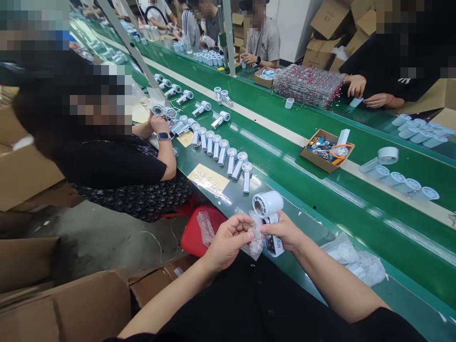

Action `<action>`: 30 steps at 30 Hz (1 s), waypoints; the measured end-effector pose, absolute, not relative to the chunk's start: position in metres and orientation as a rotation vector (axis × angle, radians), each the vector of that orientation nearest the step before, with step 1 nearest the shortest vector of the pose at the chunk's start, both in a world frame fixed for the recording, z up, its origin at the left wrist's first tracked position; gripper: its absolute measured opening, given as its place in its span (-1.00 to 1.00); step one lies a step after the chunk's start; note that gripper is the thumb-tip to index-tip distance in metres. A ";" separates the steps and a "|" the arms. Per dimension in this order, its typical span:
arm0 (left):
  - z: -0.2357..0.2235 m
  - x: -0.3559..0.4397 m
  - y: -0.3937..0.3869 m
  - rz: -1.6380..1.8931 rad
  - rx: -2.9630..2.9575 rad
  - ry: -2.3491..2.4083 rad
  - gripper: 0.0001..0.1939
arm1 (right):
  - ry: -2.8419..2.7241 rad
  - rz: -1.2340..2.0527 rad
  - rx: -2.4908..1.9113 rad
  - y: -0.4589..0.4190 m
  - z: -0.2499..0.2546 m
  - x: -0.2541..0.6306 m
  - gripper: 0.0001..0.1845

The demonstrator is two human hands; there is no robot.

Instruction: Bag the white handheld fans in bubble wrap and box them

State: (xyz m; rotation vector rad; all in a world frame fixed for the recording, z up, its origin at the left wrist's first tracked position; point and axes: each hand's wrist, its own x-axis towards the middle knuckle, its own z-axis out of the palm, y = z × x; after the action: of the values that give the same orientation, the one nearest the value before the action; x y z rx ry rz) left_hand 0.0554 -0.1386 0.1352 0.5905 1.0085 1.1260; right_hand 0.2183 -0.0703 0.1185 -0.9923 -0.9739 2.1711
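My right hand (285,231) is wrapped round the handle of a white handheld fan (272,203), whose round head sticks up above my fingers. Printed lettering shows on the dark and white handle. My left hand (230,240) pinches a crumpled clear plastic bag (256,241) close against the fan's left side. My right fingertips also reach the bag's edge; whether they grip it I cannot tell. Past my hands, a row of similar handheld fans (246,178) lies along the bench edge.
Clear bags with white parts (356,259) lie right of my right forearm. A box of tools (327,151) and white fan housings (409,185) stand on the green conveyor (295,175). A red stool (192,232) is below the bench. A co-worker (107,156) sits at left, handling fans.
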 end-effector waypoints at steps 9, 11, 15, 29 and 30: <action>0.138 0.033 -0.123 0.761 1.047 1.205 -0.82 | -0.999 2.050 -1.231 -0.085 0.130 0.213 -0.53; 0.138 0.030 -0.124 0.834 1.388 1.263 -0.91 | -0.988 2.007 -1.280 -0.085 0.128 0.213 -0.53; 0.134 0.030 -0.132 1.076 2.029 1.180 -0.80 | -0.896 1.925 -1.423 -0.090 0.122 0.209 -0.57; 0.147 -0.087 -0.151 1.539 0.820 1.678 -0.72 | -0.770 1.829 -1.630 -0.090 0.071 0.255 -0.60; 0.131 -0.108 -0.154 1.518 0.687 1.734 -0.66 | -0.781 1.846 -1.600 -0.089 0.072 0.255 -0.58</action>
State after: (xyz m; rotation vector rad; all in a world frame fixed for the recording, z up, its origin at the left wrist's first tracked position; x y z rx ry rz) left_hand -0.1078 -0.1541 0.1314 0.6865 1.7337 1.5185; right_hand 0.2554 -0.0895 0.0723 -1.6003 -0.7812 1.8461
